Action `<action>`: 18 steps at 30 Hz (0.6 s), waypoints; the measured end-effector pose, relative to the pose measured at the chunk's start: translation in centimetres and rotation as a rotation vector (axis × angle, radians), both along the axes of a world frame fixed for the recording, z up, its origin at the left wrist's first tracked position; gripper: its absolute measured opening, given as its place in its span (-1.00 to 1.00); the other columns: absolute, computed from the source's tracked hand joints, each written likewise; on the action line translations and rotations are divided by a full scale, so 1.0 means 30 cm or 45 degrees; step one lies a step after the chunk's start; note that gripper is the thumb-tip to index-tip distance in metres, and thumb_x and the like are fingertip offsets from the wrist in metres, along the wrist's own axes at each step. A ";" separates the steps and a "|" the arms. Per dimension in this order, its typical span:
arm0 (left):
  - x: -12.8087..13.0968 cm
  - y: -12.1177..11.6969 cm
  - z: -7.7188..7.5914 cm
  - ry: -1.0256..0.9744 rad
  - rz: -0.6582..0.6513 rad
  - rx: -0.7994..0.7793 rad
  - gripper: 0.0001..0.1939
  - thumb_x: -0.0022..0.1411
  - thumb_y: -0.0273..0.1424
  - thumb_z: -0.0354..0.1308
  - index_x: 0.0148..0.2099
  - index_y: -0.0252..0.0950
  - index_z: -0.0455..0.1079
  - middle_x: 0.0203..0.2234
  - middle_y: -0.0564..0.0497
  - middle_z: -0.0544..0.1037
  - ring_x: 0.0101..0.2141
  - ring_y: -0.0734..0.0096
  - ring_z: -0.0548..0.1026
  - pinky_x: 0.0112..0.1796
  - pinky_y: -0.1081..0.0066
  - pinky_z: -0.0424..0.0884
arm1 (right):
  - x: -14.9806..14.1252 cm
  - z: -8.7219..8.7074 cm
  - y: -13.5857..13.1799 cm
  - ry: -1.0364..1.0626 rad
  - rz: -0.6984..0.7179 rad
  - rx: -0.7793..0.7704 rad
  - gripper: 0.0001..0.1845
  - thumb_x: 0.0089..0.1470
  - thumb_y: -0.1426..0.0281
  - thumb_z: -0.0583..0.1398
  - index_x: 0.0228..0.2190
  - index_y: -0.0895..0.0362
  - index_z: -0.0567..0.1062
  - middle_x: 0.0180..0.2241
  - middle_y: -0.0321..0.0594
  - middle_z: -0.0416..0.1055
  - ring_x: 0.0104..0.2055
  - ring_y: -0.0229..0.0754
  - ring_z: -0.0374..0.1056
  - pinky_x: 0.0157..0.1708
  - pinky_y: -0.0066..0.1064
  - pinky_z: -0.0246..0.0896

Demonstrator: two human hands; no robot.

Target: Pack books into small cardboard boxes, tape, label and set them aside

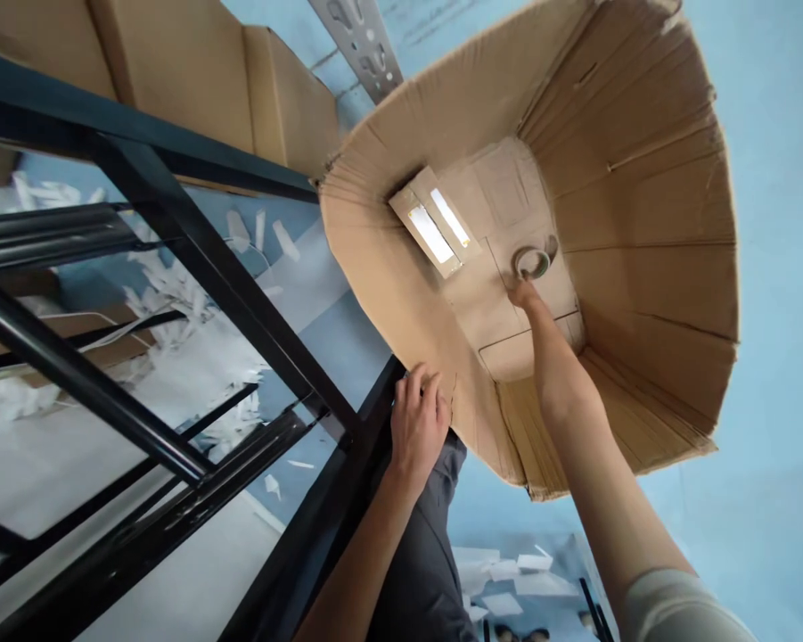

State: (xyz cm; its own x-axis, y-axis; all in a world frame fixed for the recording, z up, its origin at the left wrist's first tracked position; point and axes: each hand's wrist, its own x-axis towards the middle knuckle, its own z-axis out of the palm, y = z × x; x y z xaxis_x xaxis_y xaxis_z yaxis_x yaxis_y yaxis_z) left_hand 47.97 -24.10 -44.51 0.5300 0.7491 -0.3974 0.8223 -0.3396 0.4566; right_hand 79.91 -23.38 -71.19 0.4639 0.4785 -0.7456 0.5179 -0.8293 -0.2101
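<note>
A large, worn cardboard box point(648, 205) gapes open in front of me. Deep inside it, my right hand point(522, 292) is closed on the near edge of a roll of tape point(532, 262); the fingertips are partly hidden. My left hand point(420, 415) has its fingers curled over the box's near-left rim, beside a black metal frame. A smaller flat cardboard carton point(434, 221) with two white labels lies in the box, left of the tape. A small dark round thing beside the tape is too unclear to name.
The black metal frame point(241, 303) fills the left side, close to the box. Behind it stand brown cartons point(187, 80). White scraps point(193, 383) litter the blue floor point(775, 267). A perforated metal upright point(361, 45) rises behind the box, and pale sheets point(508, 580) lie below.
</note>
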 end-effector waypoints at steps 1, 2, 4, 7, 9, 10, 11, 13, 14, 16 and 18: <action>-0.003 -0.008 -0.004 0.013 -0.007 -0.013 -0.65 0.62 -0.55 0.14 0.31 -0.25 0.57 0.35 -0.33 0.60 0.22 -0.14 0.62 0.26 -0.09 0.64 | -0.005 0.006 -0.017 0.033 -0.003 -0.078 -0.45 0.59 0.09 0.35 0.35 0.20 0.58 0.35 0.06 0.53 0.22 0.01 0.62 0.29 0.01 0.63; -0.005 -0.024 -0.004 0.029 -0.016 -0.035 -0.63 0.61 -0.55 0.13 0.33 -0.27 0.57 0.37 -0.35 0.58 0.27 -0.16 0.60 0.30 -0.11 0.62 | -0.025 0.031 -0.039 0.062 -0.019 -0.172 -0.42 0.55 0.06 0.39 0.36 0.15 0.57 0.34 0.00 0.54 0.22 0.02 0.62 0.27 0.02 0.65; -0.003 -0.090 0.020 0.070 -0.042 -0.105 -0.57 0.60 -0.58 0.10 0.39 -0.35 0.54 0.46 -0.42 0.51 0.41 -0.22 0.52 0.40 -0.14 0.55 | -0.099 0.149 -0.104 0.119 -0.032 -0.304 -0.46 0.54 0.12 0.41 0.33 0.16 0.59 0.34 0.05 0.56 0.24 0.07 0.62 0.26 0.03 0.64; 0.002 -0.260 0.148 0.150 -0.084 -0.311 -0.45 0.56 -0.62 0.06 0.49 -0.43 0.48 0.58 -0.46 0.39 0.59 -0.27 0.34 0.49 -0.19 0.46 | -0.240 0.480 -0.233 0.231 0.009 -0.326 -0.69 0.59 0.40 0.28 0.18 0.33 0.67 0.30 0.29 0.61 0.29 0.06 0.60 0.32 -0.22 0.50; 0.004 -0.378 0.293 0.188 -0.105 -0.496 -0.44 0.52 -0.63 0.08 0.47 -0.42 0.51 0.58 -0.44 0.41 0.59 -0.26 0.36 0.50 -0.22 0.46 | -0.318 0.762 -0.313 0.298 0.035 -0.313 -0.71 0.57 0.48 0.19 0.03 0.33 0.72 0.15 0.29 0.70 0.21 0.03 0.64 0.22 -0.35 0.46; 0.005 -0.422 0.376 0.200 -0.114 -0.566 -0.43 0.50 -0.63 0.09 0.46 -0.41 0.53 0.57 -0.43 0.42 0.58 -0.27 0.38 0.48 -0.24 0.48 | -0.348 0.907 -0.346 0.316 0.041 -0.312 -0.70 0.55 0.50 0.17 -0.03 0.31 0.73 0.03 0.25 0.74 0.13 0.03 0.67 0.14 -0.36 0.48; 0.006 -0.451 0.459 0.207 -0.107 -0.605 -0.43 0.49 -0.63 0.09 0.46 -0.40 0.54 0.57 -0.42 0.44 0.58 -0.26 0.39 0.48 -0.25 0.49 | -0.370 1.048 -0.372 0.317 0.046 -0.300 -0.70 0.54 0.49 0.17 -0.08 0.28 0.73 -0.07 0.20 0.75 0.06 0.03 0.68 0.08 -0.35 0.49; 0.015 -0.454 0.618 0.176 -0.080 -0.618 -0.43 0.49 -0.61 0.11 0.46 -0.38 0.54 0.53 -0.40 0.49 0.56 -0.20 0.43 0.49 -0.20 0.49 | -0.397 1.308 -0.401 0.314 0.064 -0.240 -0.78 0.46 0.47 0.23 -0.13 0.20 0.71 -0.25 0.04 0.71 -0.07 0.03 0.69 -0.02 -0.34 0.50; 0.025 -0.427 0.691 0.150 -0.064 -0.617 -0.45 0.50 -0.60 0.12 0.45 -0.38 0.55 0.50 -0.39 0.52 0.54 -0.17 0.46 0.50 -0.16 0.49 | -0.401 1.423 -0.405 0.304 0.075 -0.190 -0.81 0.43 0.46 0.24 -0.11 0.16 0.70 -0.31 -0.04 0.68 -0.12 0.02 0.68 -0.04 -0.33 0.51; 0.058 -0.326 0.822 0.079 -0.018 -0.628 -0.48 0.51 -0.60 0.14 0.43 -0.41 0.56 0.43 -0.40 0.59 0.47 -0.13 0.55 0.51 -0.10 0.48 | -0.398 1.625 -0.392 0.254 0.097 -0.078 -0.78 0.40 0.44 0.21 -0.03 0.12 0.66 -0.35 -0.13 0.66 -0.14 0.02 0.69 -0.04 -0.31 0.54; 0.099 -0.188 0.938 0.002 0.053 -0.624 -0.52 0.50 -0.60 0.15 0.37 -0.42 0.60 0.33 -0.40 0.67 0.39 -0.11 0.64 0.48 -0.06 0.51 | -0.383 1.790 -0.356 0.189 0.120 0.042 -0.67 0.37 0.44 0.18 0.10 0.11 0.60 -0.26 -0.11 0.71 -0.13 0.05 0.72 -0.04 -0.27 0.58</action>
